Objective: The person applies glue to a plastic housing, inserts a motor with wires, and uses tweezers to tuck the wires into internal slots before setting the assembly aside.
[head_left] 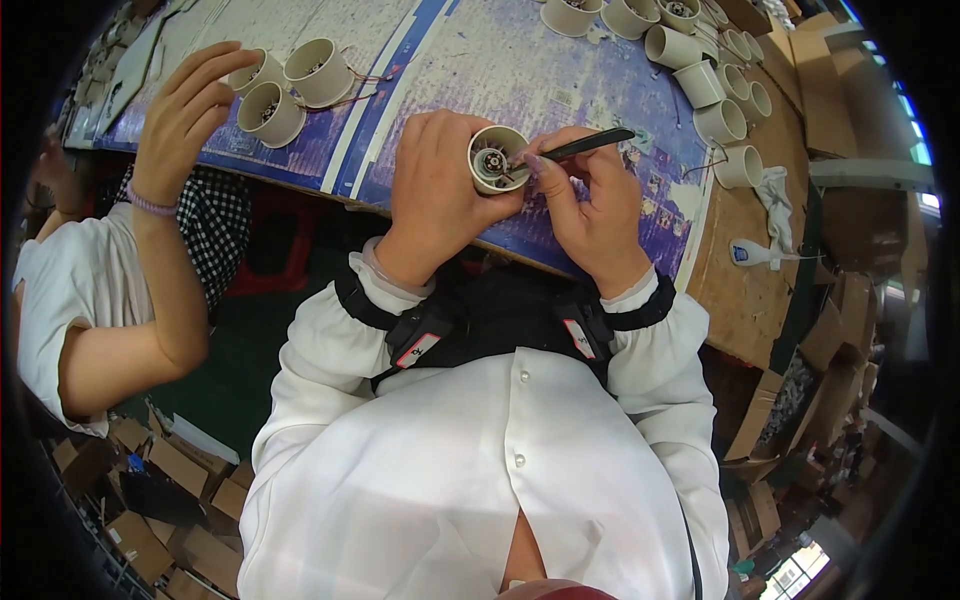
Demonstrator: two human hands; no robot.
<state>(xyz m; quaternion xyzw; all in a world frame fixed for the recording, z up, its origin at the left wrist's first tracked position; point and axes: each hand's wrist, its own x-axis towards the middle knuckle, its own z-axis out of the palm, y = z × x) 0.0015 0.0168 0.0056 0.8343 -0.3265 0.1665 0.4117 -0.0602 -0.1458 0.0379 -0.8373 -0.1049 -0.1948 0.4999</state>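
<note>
My left hand [436, 180] is wrapped round a white round plastic housing [478, 136] at the table's near edge. Its open mouth tilts up toward me and shows a small motor [493, 163] with wires inside. In my right hand [598, 205] is a pair of black tweezers [590, 143], gripped between thumb and fingers. The tips reach into the housing's mouth beside the motor, where fingers partly cover them. My right fingertips are close to the housing's rim.
To the left, a co-worker's raised hand [190, 110] is beside several similar white housings [318, 75] with wires. More housings [720, 122] stand and lie at the right back. A small white bottle [748, 252] and a white cloth [775, 205] lie on the right.
</note>
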